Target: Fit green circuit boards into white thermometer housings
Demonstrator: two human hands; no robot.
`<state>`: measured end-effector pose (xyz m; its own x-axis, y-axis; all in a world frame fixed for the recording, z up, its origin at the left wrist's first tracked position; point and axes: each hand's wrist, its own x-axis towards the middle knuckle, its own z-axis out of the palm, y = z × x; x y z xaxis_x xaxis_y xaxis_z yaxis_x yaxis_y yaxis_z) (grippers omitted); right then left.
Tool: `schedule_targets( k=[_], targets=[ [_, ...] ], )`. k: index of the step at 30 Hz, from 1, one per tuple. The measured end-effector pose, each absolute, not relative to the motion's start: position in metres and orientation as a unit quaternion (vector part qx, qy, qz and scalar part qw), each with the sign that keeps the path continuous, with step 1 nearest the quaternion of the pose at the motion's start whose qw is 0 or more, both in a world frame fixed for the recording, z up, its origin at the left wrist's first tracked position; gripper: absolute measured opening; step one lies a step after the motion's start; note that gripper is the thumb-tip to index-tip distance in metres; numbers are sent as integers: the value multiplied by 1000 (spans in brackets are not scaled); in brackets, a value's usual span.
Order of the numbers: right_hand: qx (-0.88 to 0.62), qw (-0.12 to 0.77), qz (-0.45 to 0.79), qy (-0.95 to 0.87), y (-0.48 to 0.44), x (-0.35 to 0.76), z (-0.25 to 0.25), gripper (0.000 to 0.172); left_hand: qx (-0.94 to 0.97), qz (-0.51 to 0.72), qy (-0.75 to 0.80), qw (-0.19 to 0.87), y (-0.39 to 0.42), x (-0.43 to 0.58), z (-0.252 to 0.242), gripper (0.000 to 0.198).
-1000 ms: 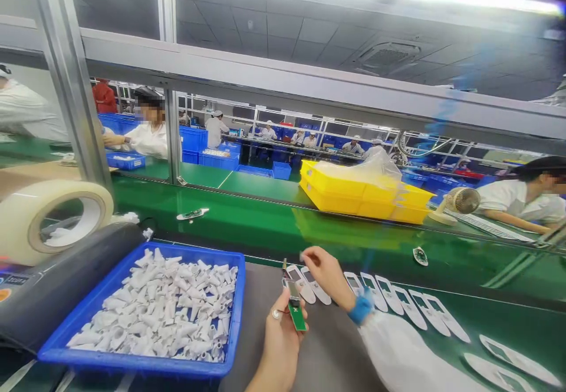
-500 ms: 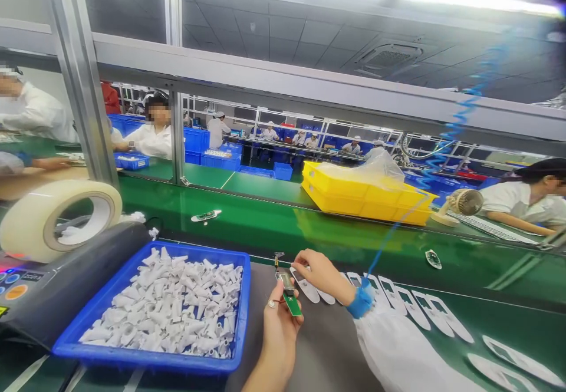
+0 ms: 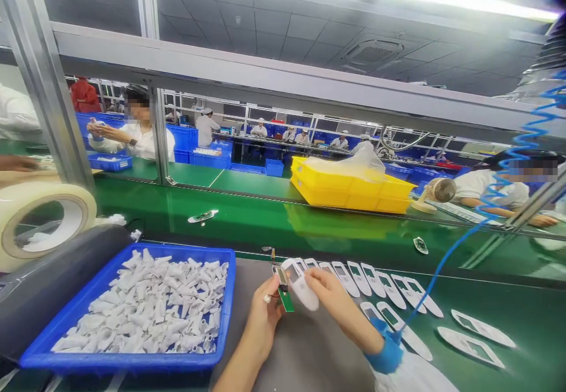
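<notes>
green circuit board (image 3: 286,301) with small screen (image 3: 282,276), beside white oval cover (image 3: 306,293), near the far edge of the counter (image 3: 318,356)

left hand (image 3: 262,316) curled around the board; right hand (image 3: 331,293) pinching the cover.

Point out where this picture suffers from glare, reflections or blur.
In the head view, the ceiling light strips are blown out to white; in the head view, the glossy green surface mirrors the yellow trays; also in the head view, the green circuit board's edges show, but its fine detail is unclear.
</notes>
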<state>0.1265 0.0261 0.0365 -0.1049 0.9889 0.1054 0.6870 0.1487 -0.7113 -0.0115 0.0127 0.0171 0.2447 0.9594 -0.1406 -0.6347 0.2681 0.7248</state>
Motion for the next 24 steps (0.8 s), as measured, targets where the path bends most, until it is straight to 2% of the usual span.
schedule_targets(
  k=[2, 4, 7, 11, 13, 15, 19, 24],
  targets=[
    [-578, 348, 401, -620, 14, 130, 33, 27, 318, 504, 270, 757, 10, -12, 25, 35],
    [-553, 406, 490, -538, 4, 132, 25, 25, 358, 475, 282, 752, 9, -12, 30, 35],
    [-537, 455, 452, -548, -6, 133, 13, 26, 374, 454, 318, 744, 8, -11, 29, 33],
    [-565, 421, 289, -648, -11, 135, 5, 38, 376, 440, 320, 750, 11, -9, 23, 35],
    [-585, 409, 260, -651, -10, 138, 3, 38, 376, 427, 314, 760, 11, -8, 24, 35],
    [-592, 421, 308, -615, -7, 142, 4, 38, 360, 438, 322, 758, 11, -6, 25, 34],
    [-533, 475, 484, -506, -6, 144, 11, 46, 340, 472, 348, 735, 9, -2, 25, 33],
    [-459, 478, 526, -534, -15, 136, 21, 40, 349, 472, 375, 717, 9, 1, 20, 35]
  ],
)
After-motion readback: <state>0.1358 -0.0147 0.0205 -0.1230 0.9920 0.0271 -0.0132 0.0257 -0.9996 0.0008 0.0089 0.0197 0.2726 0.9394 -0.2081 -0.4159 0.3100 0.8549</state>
